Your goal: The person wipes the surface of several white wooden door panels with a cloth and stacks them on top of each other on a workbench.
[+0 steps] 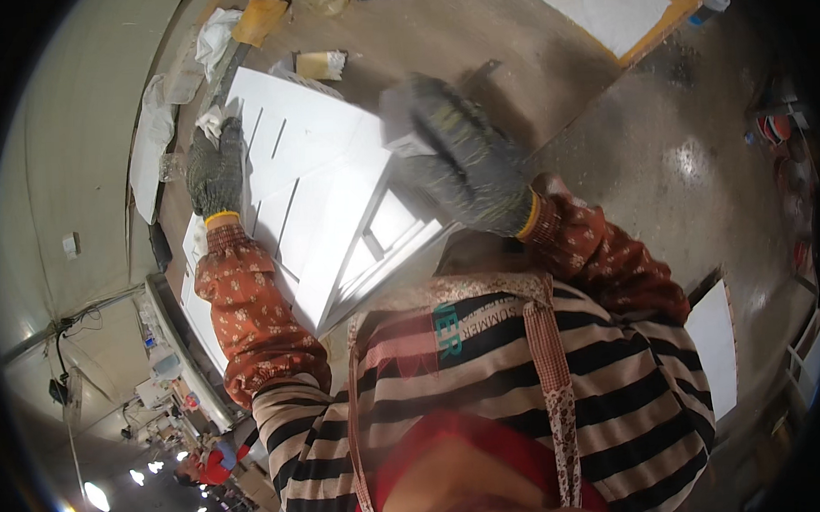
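A white panelled piece (320, 151) with dark narrow slots and an open, frame-like near side lies tilted in front of me. At its left edge is my left hand (215, 168), in a grey knitted glove, its fingers closed on a small crumpled white cloth (210, 121). My right hand (468, 159), gloved alike, is curled over the panel's right corner. It grips a pale greyish block (400, 121), smeared by motion, whose kind I cannot make out. Whether the block touches the panel is unclear.
Behind the panel lie a yellowish taped piece (320, 65), an orange-brown packet (260, 20) and white crumpled plastic (215, 39). A white board with a brown border (600, 10) sits at the far right. Another white board (713, 349) stands by my right elbow.
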`<act>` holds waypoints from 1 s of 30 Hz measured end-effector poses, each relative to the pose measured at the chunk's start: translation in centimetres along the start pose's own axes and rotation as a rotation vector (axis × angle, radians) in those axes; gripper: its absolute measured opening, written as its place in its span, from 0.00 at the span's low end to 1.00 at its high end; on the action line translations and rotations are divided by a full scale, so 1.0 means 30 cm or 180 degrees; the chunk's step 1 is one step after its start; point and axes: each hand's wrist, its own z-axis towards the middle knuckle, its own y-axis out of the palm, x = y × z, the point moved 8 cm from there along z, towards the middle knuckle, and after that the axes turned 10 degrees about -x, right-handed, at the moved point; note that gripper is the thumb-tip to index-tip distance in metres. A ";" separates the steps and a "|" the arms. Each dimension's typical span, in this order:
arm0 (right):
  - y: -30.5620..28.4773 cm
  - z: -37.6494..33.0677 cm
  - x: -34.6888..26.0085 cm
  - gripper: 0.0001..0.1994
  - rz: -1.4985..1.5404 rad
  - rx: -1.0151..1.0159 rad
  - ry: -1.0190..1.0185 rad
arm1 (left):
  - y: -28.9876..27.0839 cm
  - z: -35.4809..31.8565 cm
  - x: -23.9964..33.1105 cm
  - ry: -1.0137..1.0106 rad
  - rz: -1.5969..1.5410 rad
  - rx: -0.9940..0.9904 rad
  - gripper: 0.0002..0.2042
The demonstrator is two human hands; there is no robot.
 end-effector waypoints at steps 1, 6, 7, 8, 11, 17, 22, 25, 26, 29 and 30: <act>-0.006 -0.009 -0.026 0.26 -0.0267 -0.0013 -0.0084 | 0.004 -0.009 -0.009 0.0010 0.0125 0.0196 0.35; 0.010 -0.060 0.098 0.30 0.0148 -0.0202 0.0669 | 0.002 0.005 0.011 -0.0036 -0.0022 -0.0008 0.35; 0.000 -0.048 0.066 0.30 0.0531 0.0274 0.0182 | -0.006 0.004 0.023 -0.0018 -0.0020 0.0039 0.35; -0.017 -0.041 0.034 0.29 0.0552 0.0329 0.0008 | -0.005 -0.011 0.021 -0.0014 0.0022 0.0025 0.34; -0.037 -0.025 -0.045 0.26 0.0500 0.0365 -0.0480 | -0.016 -0.031 0.022 0.0117 -0.0284 0.0090 0.31; -0.036 -0.024 0.005 0.23 0.0451 -0.0036 -0.0002 | 0.006 -0.002 0.029 -0.0353 -0.0513 -0.0194 0.32; 0.012 -0.026 -0.163 0.21 -0.0849 0.0306 -0.1429 | -0.015 -0.023 0.006 0.0240 0.0155 0.0428 0.27; -0.018 0.017 -0.116 0.18 -0.1160 0.0279 -0.1462 | -0.015 -0.016 0.005 -0.0266 0.0184 0.0312 0.33; -0.048 0.033 -0.107 0.16 -0.1125 0.0254 -0.1365 | -0.014 -0.025 0.007 -0.0455 0.0119 0.0217 0.34; -0.080 0.068 -0.083 0.20 -0.1308 0.0180 -0.0962 | 0.012 0.003 -0.049 -0.0204 0.0106 0.0241 0.34; -0.085 0.082 -0.083 0.23 -0.1453 0.0179 -0.0761 | 0.012 0.005 -0.027 -0.0099 0.0088 0.0193 0.34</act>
